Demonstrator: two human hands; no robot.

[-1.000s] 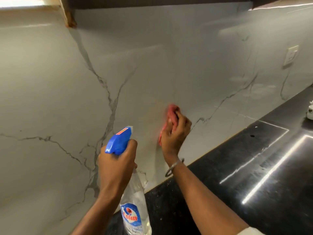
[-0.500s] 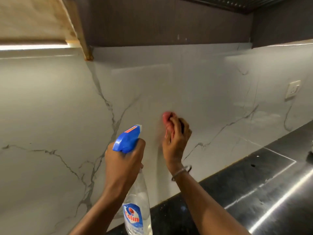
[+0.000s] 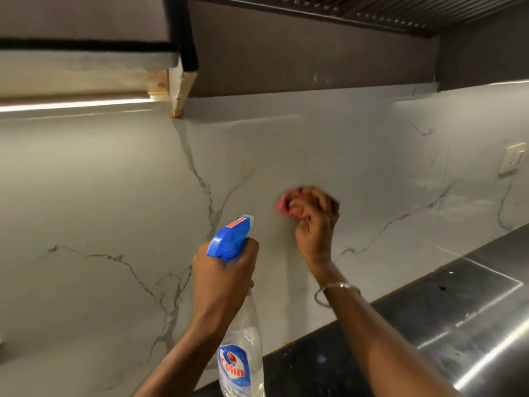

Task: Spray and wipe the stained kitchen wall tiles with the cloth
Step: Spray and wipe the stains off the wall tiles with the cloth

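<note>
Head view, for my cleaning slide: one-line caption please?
Right hand presses a pink cloth to the veined wall tiles; left hand grips the spray bottle.

Black tabletop (image 3: 315,365) lower right, glossy, speckled; steel panel (image 3: 472,313) set in it. Switch plate (image 3: 514,161) far right, above tabletop. Cabinet (image 3: 86,18) upper left, lit strip (image 3: 71,106) beneath. Dark hood (image 3: 315,53) top centre, slatted underside.

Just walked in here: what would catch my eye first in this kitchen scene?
The pink cloth stands out, bunched in the right hand and pressed against the grey veined wall tiles mid-frame. Just left and lower, the left hand grips a clear spray bottle with a bright blue trigger head aimed at the wall. A glossy black countertop runs along the lower right.
</note>
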